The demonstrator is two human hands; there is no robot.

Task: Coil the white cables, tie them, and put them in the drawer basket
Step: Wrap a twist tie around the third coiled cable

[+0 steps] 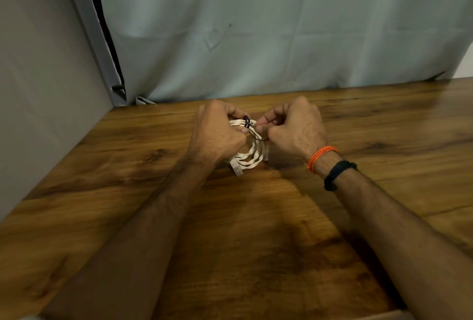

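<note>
Tying step: left hand point(217, 132) grips the coiled white cable point(249, 157) above the tabletop point(256, 230); right hand point(294, 127) fingers pinch the black tie point(247, 123) beside it; next, cinch it tight.

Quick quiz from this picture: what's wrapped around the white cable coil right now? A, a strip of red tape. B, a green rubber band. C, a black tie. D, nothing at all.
C: a black tie loops round the top of the white cable coil, which the left hand holds while the right hand pinches the tie's tail.
</note>
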